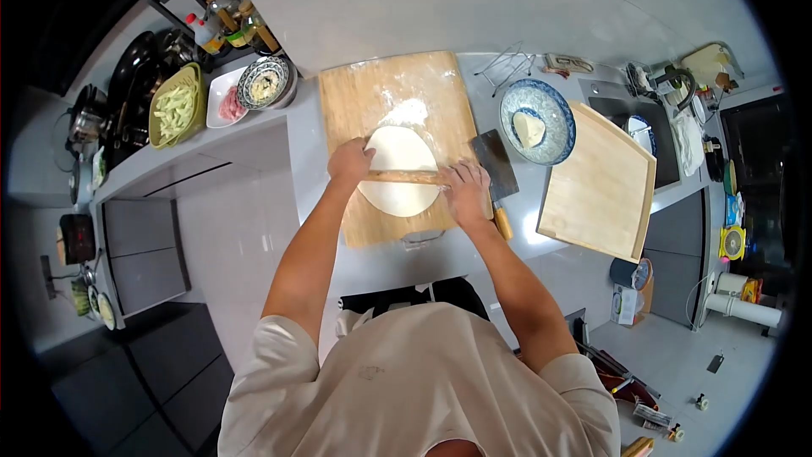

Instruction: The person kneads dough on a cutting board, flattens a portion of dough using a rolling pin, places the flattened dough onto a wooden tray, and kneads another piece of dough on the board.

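While your left hand (349, 161) and right hand (466, 189) grip opposite ends of the rolling pin (406, 177), the pin lies across the middle of a flat sheet of dough (401, 151), which rests on the floured wooden board (342, 93) upon the tabletop (308, 148). Just beside your right hand, a cleaver (496, 162) lies at the board's right edge, its handle toward you. Farther right, you have a patterned bowl (558, 129) containing a pale lump (529, 129), with a shallow wooden tray (596, 190) next to it.
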A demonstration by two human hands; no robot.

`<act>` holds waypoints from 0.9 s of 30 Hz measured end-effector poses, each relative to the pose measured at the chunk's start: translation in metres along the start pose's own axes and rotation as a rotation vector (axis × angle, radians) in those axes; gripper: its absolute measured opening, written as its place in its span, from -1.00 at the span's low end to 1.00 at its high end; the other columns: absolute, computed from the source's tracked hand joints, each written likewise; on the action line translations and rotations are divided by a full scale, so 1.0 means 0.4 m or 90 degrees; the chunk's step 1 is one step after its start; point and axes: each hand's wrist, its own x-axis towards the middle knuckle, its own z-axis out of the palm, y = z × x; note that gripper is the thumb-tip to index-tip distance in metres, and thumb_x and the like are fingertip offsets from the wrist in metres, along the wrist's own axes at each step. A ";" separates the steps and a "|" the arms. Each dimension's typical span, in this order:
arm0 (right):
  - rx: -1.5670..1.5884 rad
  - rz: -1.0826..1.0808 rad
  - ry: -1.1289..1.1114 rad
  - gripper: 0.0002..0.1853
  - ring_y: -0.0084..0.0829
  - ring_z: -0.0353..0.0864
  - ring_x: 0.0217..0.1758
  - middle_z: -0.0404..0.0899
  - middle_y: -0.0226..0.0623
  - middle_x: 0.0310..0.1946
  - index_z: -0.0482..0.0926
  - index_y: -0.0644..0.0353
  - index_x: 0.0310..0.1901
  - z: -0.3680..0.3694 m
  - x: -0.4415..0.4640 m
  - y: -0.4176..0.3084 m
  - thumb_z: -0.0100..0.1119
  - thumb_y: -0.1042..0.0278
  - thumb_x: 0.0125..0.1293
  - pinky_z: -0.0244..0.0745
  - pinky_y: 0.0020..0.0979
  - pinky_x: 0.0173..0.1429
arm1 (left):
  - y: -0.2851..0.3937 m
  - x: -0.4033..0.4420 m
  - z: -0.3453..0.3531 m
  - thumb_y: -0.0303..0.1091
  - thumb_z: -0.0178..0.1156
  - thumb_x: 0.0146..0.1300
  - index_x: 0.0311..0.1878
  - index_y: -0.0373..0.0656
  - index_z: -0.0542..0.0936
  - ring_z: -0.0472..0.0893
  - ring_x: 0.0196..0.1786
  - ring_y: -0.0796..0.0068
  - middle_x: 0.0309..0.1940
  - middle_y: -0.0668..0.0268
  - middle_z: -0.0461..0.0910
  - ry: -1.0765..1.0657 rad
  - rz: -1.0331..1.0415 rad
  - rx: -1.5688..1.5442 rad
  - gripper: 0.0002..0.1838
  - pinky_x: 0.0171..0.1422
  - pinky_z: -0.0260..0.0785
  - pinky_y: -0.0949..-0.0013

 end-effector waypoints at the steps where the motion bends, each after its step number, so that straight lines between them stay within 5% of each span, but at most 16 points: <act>1: 0.015 0.003 0.006 -0.55 -0.21 0.44 0.47 0.64 -0.32 0.19 0.70 -0.02 0.16 -0.012 -0.024 0.002 0.46 0.31 0.21 0.16 -0.01 0.56 | -0.015 -0.016 -0.008 0.02 0.43 0.30 -0.13 -0.10 0.76 0.76 0.00 -0.02 -0.09 0.09 0.79 -0.031 -0.027 0.018 -0.64 0.06 0.59 -0.03; 2: 0.030 0.006 0.012 -0.54 -0.23 0.47 0.43 0.65 -0.35 0.16 0.70 -0.02 0.15 -0.022 -0.046 0.002 0.48 0.36 0.16 0.17 -0.01 0.55 | -0.027 -0.034 -0.013 0.03 0.43 0.30 -0.09 -0.07 0.77 0.76 0.06 -0.03 -0.03 0.10 0.80 -0.061 -0.054 0.036 -0.63 0.10 0.61 -0.03; 7: 0.110 0.008 0.007 -0.56 -0.18 0.52 0.31 0.64 -0.34 0.09 0.71 -0.01 0.13 -0.032 -0.129 0.007 0.48 0.35 0.17 0.24 -0.02 0.47 | -0.130 -0.157 0.037 0.00 0.38 0.36 -0.26 -0.24 0.76 0.78 -0.25 -0.03 -0.42 0.05 0.76 -0.070 -0.104 -0.138 -0.59 -0.10 0.59 0.02; 10: 0.114 -0.009 0.013 -0.59 -0.19 0.53 0.28 0.64 -0.38 0.06 0.74 -0.05 0.10 -0.030 -0.154 -0.002 0.51 0.33 0.17 0.27 -0.04 0.44 | -0.112 -0.255 0.005 -0.05 0.33 0.42 -0.19 -0.26 0.77 0.77 -0.25 -0.02 -0.39 0.02 0.76 -0.016 -0.117 -0.164 -0.62 -0.10 0.57 -0.01; 11: 0.114 -0.015 0.017 -0.60 -0.20 0.53 0.27 0.64 -0.40 0.05 0.76 -0.07 0.08 -0.026 -0.161 -0.006 0.52 0.32 0.17 0.27 -0.05 0.44 | -0.071 -0.296 -0.027 -0.10 0.26 0.48 0.00 -0.27 0.75 0.75 0.00 -0.02 -0.15 -0.03 0.78 0.033 -0.126 -0.105 -0.63 0.08 0.54 0.00; 14: 0.131 -0.011 -0.060 -0.52 -0.14 0.48 0.41 0.60 -0.32 0.23 0.70 -0.10 0.20 -0.006 -0.177 -0.020 0.50 0.25 0.21 0.22 -0.02 0.53 | -0.109 -0.343 0.024 -0.12 0.21 0.51 0.21 -0.29 0.66 0.60 0.29 -0.10 0.17 -0.07 0.68 0.274 0.056 0.006 -0.57 0.27 0.44 -0.04; 15: 0.099 -0.008 -0.057 -0.47 -0.12 0.41 0.48 0.53 -0.27 0.33 0.63 -0.08 0.29 -0.004 -0.180 -0.036 0.45 0.20 0.27 0.16 0.00 0.58 | -0.126 -0.349 0.035 -0.08 0.11 0.56 0.45 -0.30 0.49 0.35 0.54 -0.20 0.45 -0.07 0.48 0.187 0.079 0.019 -0.42 0.52 0.26 -0.10; 18: 0.011 0.022 -0.078 -0.33 -0.07 0.17 0.69 0.30 -0.15 0.58 0.40 0.02 0.53 0.004 -0.169 -0.077 0.28 0.04 0.44 -0.03 0.06 0.72 | -0.116 -0.347 0.091 -0.05 0.02 0.58 0.59 -0.31 0.34 0.21 0.66 -0.16 0.59 -0.07 0.32 0.218 0.188 0.161 -0.32 0.68 0.05 -0.19; 20: -0.033 0.073 -0.129 -0.23 -0.06 -0.03 0.80 0.11 -0.09 0.70 0.21 0.12 0.65 0.010 -0.142 -0.082 0.12 -0.07 0.56 -0.17 0.08 0.78 | -0.097 -0.327 0.090 -0.03 -0.01 0.59 0.64 -0.30 0.25 0.11 0.72 -0.13 0.65 -0.05 0.23 0.191 0.141 0.142 -0.28 0.74 -0.10 -0.23; 27: -0.136 0.107 -0.115 -0.23 -0.04 -0.09 0.81 0.06 0.01 0.71 0.14 0.20 0.67 0.014 0.150 -0.041 0.00 -0.06 0.61 -0.19 0.03 0.80 | -0.042 -0.086 0.083 -0.01 -0.06 0.62 0.67 -0.26 0.20 0.09 0.73 -0.15 0.66 -0.04 0.21 0.253 0.104 0.125 -0.27 0.76 -0.19 -0.27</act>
